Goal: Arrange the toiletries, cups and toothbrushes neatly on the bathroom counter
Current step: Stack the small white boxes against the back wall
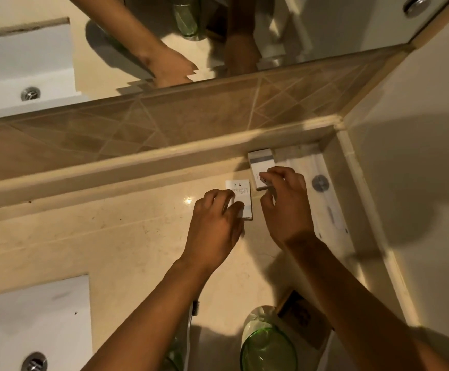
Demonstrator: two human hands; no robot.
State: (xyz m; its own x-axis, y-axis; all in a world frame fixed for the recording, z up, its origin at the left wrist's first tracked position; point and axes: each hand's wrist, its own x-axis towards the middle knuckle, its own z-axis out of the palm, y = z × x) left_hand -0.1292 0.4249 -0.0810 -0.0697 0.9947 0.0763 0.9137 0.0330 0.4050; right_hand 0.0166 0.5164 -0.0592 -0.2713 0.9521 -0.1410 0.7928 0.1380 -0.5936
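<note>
Both hands pinch small white boxes on the counter (pixel 111 236): left hand (pixel 215 223) one box (pixel 240 195), right hand (pixel 284 202) another (pixel 260 164) near the corner; small print, too blurred to read

Two small boxes side by side near counter's back corner, left box (pixel 240 198) under left hand (pixel 215 223), right box (pixel 262 167) under right hand (pixel 284 202), glass cup (pixel 267 346) in front, sink (pixel 33 322) at left.

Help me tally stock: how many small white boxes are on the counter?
2: one box under the left hand, one box nearer the corner, held by the right hand. Others may be hidden.
</note>
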